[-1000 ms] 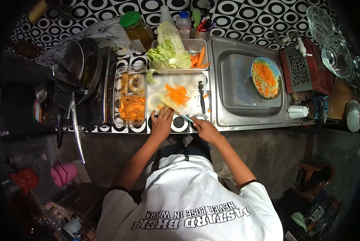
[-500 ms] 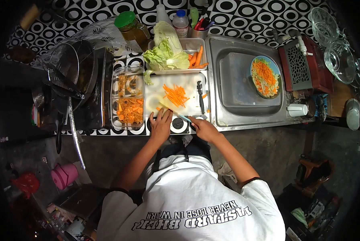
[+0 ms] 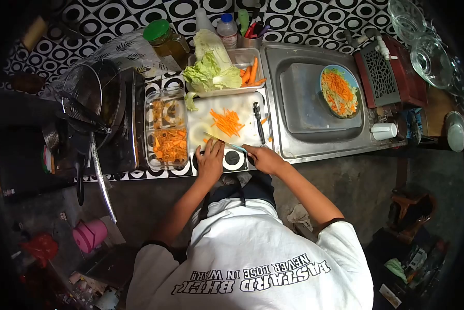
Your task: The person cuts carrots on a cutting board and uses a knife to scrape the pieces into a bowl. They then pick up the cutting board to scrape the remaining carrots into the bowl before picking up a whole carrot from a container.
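My right hand (image 3: 263, 158) grips the light-blue handle of a knife (image 3: 233, 145), whose pale blade points left across the front of the white cutting board (image 3: 200, 118). Beside the blade, the bent fingers of my left hand (image 3: 209, 161) press down on a piece of carrot (image 3: 206, 140), mostly hidden under the fingertips. Just beyond the blade lies a loose pile of carrot sticks (image 3: 226, 123). A black-handled peeler (image 3: 259, 123) rests along the board's right side.
Left of the board, a clear two-part container (image 3: 187, 139) holds carrot peelings. Behind it, a tray (image 3: 197, 94) carries cabbage (image 3: 214, 67) and whole carrots (image 3: 253, 71). At right, a bowl (image 3: 340, 68) of shredded vegetables stands in the sink (image 3: 288, 150). Pans (image 3: 115, 98) occupy the far left.
The whole view has shifted and tilted slightly. Both hands stay at the board's front edge, the right still on the knife and the left still pressing beside the blade.
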Available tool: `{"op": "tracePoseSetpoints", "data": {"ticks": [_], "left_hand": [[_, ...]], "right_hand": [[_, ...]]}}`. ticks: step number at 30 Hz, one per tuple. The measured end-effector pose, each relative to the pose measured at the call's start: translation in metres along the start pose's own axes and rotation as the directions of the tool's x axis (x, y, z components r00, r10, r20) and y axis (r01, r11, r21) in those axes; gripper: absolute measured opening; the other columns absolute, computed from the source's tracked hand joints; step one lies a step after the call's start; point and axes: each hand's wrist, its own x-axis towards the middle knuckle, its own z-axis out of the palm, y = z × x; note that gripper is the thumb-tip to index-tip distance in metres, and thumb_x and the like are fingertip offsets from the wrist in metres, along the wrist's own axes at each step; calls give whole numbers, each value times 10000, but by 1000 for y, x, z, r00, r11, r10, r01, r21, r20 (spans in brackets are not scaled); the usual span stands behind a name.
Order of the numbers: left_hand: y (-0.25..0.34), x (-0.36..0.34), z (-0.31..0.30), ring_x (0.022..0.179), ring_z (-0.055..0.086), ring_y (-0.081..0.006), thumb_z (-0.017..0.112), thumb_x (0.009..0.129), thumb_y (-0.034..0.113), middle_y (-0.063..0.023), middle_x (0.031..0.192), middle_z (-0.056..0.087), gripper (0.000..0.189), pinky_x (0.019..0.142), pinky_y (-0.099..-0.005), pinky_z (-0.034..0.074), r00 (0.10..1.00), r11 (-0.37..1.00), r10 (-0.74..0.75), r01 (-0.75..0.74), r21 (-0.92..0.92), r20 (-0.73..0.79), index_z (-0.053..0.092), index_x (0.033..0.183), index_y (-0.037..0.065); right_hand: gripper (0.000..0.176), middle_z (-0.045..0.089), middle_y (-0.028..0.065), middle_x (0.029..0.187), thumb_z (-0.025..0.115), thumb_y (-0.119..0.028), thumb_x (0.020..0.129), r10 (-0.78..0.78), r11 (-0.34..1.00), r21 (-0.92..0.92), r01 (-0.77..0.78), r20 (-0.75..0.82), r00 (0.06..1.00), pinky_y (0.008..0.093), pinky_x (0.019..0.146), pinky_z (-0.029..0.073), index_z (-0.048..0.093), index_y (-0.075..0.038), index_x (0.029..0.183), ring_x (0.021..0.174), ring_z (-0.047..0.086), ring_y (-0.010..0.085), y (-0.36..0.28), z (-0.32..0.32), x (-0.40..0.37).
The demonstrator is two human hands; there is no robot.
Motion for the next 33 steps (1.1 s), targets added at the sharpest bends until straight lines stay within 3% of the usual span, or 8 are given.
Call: {"op": "tracePoseSetpoints", "data": {"ticks": [4, 7, 10, 16, 23, 25, 28, 33], "left_hand": [[-1, 2, -7, 1290, 439, -300, 611, 864, 114, -84, 1318, 555, 402, 1014, -545, 275, 998, 999, -11, 8, -41, -66, 583, 1259, 45], [-21, 19, -18, 1212, 489, -284, 617, 863, 100, -88, 1215, 597, 328, 979, -477, 315, 975, 978, -75, 31, -208, -208, 627, 1188, 54], [-35, 33, -33, 1077, 550, -244, 627, 824, 71, -77, 1039, 624, 251, 947, -421, 352, 976, 973, 37, -84, -213, -216, 667, 1071, 50], [-52, 51, -32, 863, 578, -279, 629, 722, -1, -86, 806, 593, 127, 822, -394, 430, 955, 950, 244, -270, -154, -168, 653, 842, 32], [-57, 49, -33, 817, 559, -290, 638, 693, -2, -100, 761, 556, 113, 780, -399, 442, 934, 926, 319, -343, -156, -159, 623, 802, 23], [-58, 51, -32, 836, 548, -294, 589, 739, 17, -103, 773, 551, 27, 790, -394, 449, 936, 924, 322, -343, -167, -141, 607, 759, 22], [-58, 50, -33, 817, 558, -292, 634, 704, -8, -103, 760, 556, 108, 775, -398, 443, 927, 917, 332, -360, -171, -173, 621, 808, 20], [-57, 50, -37, 840, 557, -290, 618, 725, 14, -100, 781, 559, 79, 785, -396, 448, 939, 929, 317, -335, -157, -131, 618, 805, 20]], "right_hand": [[380, 661, 259, 954, 488, -124, 967, 29, 999, -45, -26, 68, 997, 464, 798, 498, 524, -80, 1343, 891, 632, 433, -3, -2, 0], [398, 662, 250, 971, 488, -147, 960, 43, 997, -73, -39, 50, 998, 486, 811, 488, 507, -105, 1356, 917, 629, 425, -2, -1, -2], [416, 660, 239, 1008, 490, -161, 948, 58, 994, -95, -53, 51, 997, 501, 829, 482, 496, -132, 1363, 955, 629, 410, -4, 1, -3], [442, 663, 222, 1019, 493, -138, 929, 59, 987, -151, -51, 45, 997, 491, 833, 488, 491, -131, 1371, 948, 636, 392, -5, 2, -4], [453, 666, 211, 982, 515, -112, 898, 17, 985, -175, -9, 41, 999, 486, 815, 488, 503, -110, 1352, 925, 639, 383, -8, -4, -5], [450, 668, 207, 971, 518, -111, 895, -28, 985, -172, 29, 9, 1000, 486, 803, 488, 507, -108, 1344, 910, 640, 384, 4, 4, -4], [446, 672, 200, 952, 521, -104, 889, -74, 983, -171, 71, -10, 997, 485, 783, 491, 513, -104, 1335, 882, 643, 385, 6, 5, -1], [468, 667, 210, 955, 522, -95, 895, -70, 981, -181, 73, 20, 997, 477, 783, 500, 490, -97, 1363, 886, 644, 390, 1, -1, 0]]}}
